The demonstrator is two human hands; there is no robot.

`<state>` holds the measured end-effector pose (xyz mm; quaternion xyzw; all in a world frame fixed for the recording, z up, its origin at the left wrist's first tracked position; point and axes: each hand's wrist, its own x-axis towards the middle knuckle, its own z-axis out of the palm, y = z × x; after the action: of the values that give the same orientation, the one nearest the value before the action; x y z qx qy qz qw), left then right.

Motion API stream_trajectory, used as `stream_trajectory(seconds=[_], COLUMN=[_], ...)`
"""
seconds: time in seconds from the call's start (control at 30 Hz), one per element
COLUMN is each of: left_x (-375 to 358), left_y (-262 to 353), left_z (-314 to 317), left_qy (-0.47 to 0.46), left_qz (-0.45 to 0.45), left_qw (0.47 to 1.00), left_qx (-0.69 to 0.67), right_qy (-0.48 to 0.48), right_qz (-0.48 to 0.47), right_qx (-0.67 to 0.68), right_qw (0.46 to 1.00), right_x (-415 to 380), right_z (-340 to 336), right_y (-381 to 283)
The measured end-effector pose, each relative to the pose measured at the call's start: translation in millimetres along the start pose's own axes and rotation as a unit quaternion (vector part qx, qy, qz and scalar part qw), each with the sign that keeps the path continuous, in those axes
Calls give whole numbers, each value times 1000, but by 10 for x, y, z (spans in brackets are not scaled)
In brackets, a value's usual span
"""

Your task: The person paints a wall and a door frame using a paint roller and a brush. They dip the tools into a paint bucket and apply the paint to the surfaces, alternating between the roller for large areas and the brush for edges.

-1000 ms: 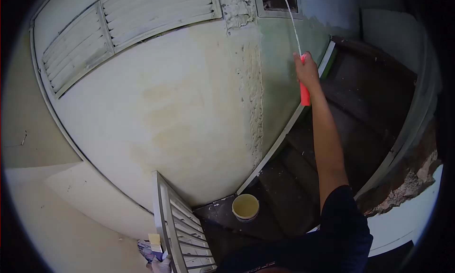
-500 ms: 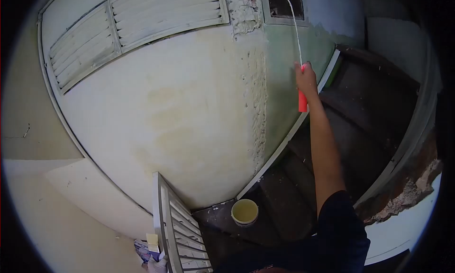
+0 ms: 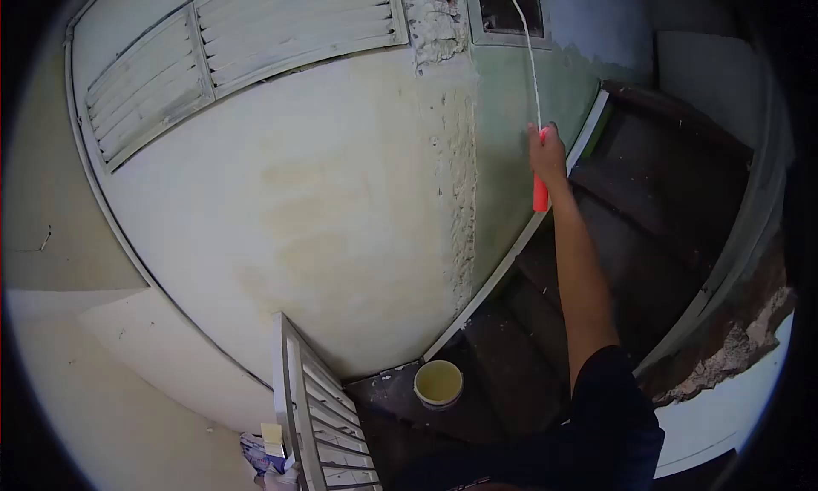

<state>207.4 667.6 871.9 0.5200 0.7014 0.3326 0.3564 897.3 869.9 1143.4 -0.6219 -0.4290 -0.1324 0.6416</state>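
Observation:
My right hand (image 3: 550, 153) is raised on a stretched-out arm, closed around the red-orange handle of a paint roller (image 3: 540, 195). A thin, white-coated rod runs up from the handle past the window, and the roller head lies beyond the top edge. Low at the left, my left hand (image 3: 281, 477), which looks gloved in something pale, is partly cut off beside the railing. It grips a paintbrush (image 3: 272, 433) with pale yellow bristles pointing up. A purple-and-white patterned thing (image 3: 252, 448), perhaps cloth, shows next to the brush.
A white bucket (image 3: 439, 405) with a pale yellow inside stands on the dark stair landing. The white railing (image 3: 294, 389) rises at its left. Dark steps (image 3: 656, 184) climb to the right. Ahead is a patchy wall (image 3: 341, 218) with a rough strip, louvres (image 3: 298, 31) and a small window (image 3: 509, 10).
My right hand and the roller handle have come down slightly along the wall. The view has shifted a little. My left hand still grips the brush by the railing.

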Motion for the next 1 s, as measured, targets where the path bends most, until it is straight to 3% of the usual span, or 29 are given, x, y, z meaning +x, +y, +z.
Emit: stream_trajectory(seconds=[0.03,0.1,0.13,0.27,0.3,0.37,0.43,0.47,0.5,0.57,0.63,0.67,0.77,0.8,0.87,0.97,1.0], left_x=[-39,127,154,-35,-58,-22,99,129,-119,38,110,-75,-5,314,299,203,251], left_y=[-2,-294,-365,23,153,17,-336,-372,296,-80,-254,21,-126,-822,-748,-604,-779], left_z=[27,33,-33,28,-22,-18,17,-11,-31,-28,-19,57,24,28,-2,28,76], left_qy=[24,-20,-30,25,-18,-22,55,10,-15,-52,-8,86,62,47,30,10,110], left_qz=[5,-24,-41,-7,-47,-29,59,5,-56,-52,-43,27,11,63,19,30,144], left_qw=[1000,995,999,1000,999,999,983,996,998,996,997,994,995,991,988,999,972], left_qx=[-12,-92,-6,-8,17,-18,163,89,30,-48,67,59,76,110,152,10,153], right_qy=[2,-12,-15,-15,-19,-9,-13,-2,-6,-5,1,-3,9,28,29,-2,3], right_qz=[9,28,34,41,44,45,50,43,48,51,39,50,76,52,44,72,73], right_qx=[2,31,54,45,38,13,19,13,11,20,15,15,13,-6,-23,12,25], right_qw=[1000,999,998,998,998,999,998,999,999,999,999,999,997,998,998,997,997], right_x=[52,95,65,-24,-53,33,224,268,326,296,229,38,-63,48,278,401,444], right_z=[-21,-58,-80,-42,-51,-44,-53,-71,-64,-33,53,27,112,153,140,-45,-20], right_y=[-16,-75,-111,-63,-84,-75,-99,-170,-201,-213,-37,-170,-131,-9,9,-368,-357])
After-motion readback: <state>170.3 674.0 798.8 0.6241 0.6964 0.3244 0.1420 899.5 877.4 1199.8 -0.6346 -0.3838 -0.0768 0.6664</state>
